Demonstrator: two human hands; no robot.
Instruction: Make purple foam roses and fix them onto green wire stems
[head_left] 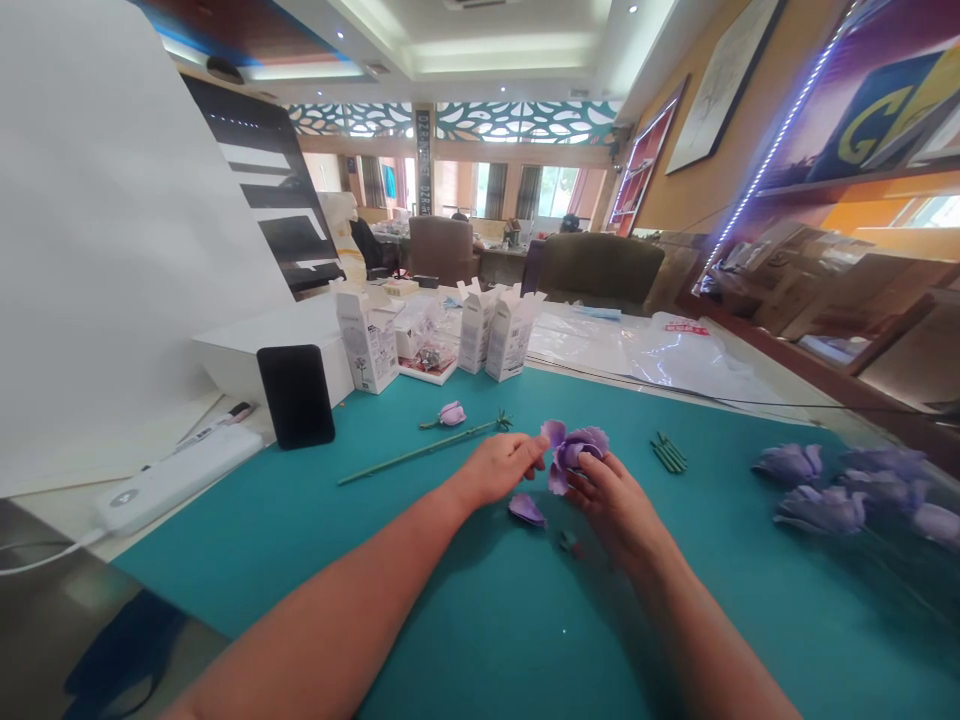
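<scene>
Above the middle of the green mat, my right hand [611,495] grips a purple artificial flower [583,447] from below and the right. My left hand [501,467] pinches a petal [553,433] on the flower's left side. A loose purple petal [527,510] lies on the mat under my hands, and a small dark green piece [571,544] sits nearer to me. Beyond my left hand are a green stem [420,456] and a small pale pink bud [451,414]. Several short green pieces [668,453] lie in a bunch to the right.
Several finished-looking purple flowers [821,508] rest at the mat's right side. White cartons [367,340] stand along the far edge beside a small tray [427,362]. A black phone [295,396] leans at the left, near a white power strip [180,480]. Plastic sheets [660,350] cover the table beyond.
</scene>
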